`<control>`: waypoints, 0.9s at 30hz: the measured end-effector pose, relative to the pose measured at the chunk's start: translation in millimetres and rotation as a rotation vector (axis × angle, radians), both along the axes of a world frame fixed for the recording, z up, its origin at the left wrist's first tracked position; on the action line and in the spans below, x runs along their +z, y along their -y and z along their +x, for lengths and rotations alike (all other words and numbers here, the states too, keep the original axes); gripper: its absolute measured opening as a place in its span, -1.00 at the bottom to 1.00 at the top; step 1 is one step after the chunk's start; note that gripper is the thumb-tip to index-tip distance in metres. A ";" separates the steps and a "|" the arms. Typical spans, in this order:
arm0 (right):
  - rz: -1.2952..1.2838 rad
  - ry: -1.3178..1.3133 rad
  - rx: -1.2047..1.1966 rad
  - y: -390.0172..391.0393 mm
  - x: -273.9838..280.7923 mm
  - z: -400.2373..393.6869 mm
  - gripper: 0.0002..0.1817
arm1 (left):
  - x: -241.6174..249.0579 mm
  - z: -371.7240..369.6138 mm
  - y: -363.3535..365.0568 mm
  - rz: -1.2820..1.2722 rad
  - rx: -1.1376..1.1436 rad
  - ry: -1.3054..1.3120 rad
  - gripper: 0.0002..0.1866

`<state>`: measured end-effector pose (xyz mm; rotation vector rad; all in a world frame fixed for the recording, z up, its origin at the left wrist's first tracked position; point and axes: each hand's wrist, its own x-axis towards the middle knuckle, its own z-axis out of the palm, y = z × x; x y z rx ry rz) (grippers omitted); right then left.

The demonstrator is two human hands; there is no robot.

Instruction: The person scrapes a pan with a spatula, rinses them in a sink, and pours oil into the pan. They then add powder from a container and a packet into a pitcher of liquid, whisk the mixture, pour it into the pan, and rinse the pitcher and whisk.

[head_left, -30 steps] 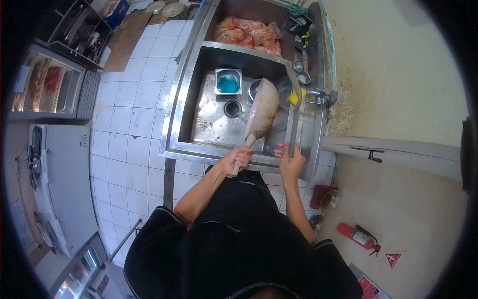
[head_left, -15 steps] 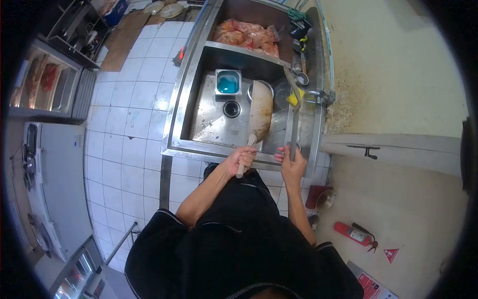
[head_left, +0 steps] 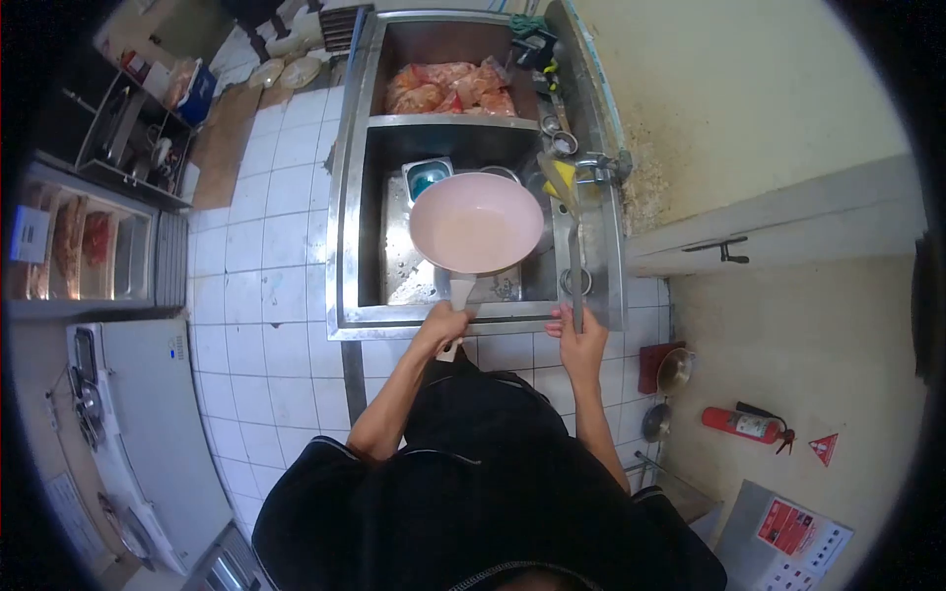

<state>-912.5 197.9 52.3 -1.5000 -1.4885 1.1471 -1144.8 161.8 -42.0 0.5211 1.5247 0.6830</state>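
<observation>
**Pan (head_left: 477, 222) in left hand (head_left: 443, 330), long-handled utensil (head_left: 575, 254) in right hand (head_left: 585, 342), at the sink (head_left: 394, 324)**

Left: left hand at the sink's near edge, fingers together, clamped around the pan's handle (head_left: 461, 292); the handle's tip shows on the near side of the fist. The pan is above the near basin, pink inside facing up. Its long axis runs near to far, handle pointing near and slightly left. A metal container (head_left: 407, 184) with blue liquid (head_left: 424, 181) is partly hidden beyond its far-left rim.

Right: right hand closed on the utensil's near end, fingertips curled, slightly apart on its left; which fingertips touch cannot be told. The utensil points far, leaning slightly left, its far end overlapping a yellow sponge (head_left: 568, 172) in view.
</observation>
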 end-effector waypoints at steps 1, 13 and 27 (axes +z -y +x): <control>0.003 -0.009 -0.015 4.0 -0.5 6.7 -0.72 | 7.8 -4.5 1.3 0.003 -0.034 -0.099 -0.71; 0.001 -0.146 -0.272 109.9 -17.2 118.4 -0.71 | 6.4 -49.7 37.8 0.185 -0.253 -1.242 -0.75; 0.045 -0.205 -0.454 203.3 -37.7 221.3 -0.71 | 83.4 2.1 65.1 0.307 0.090 -1.576 -0.79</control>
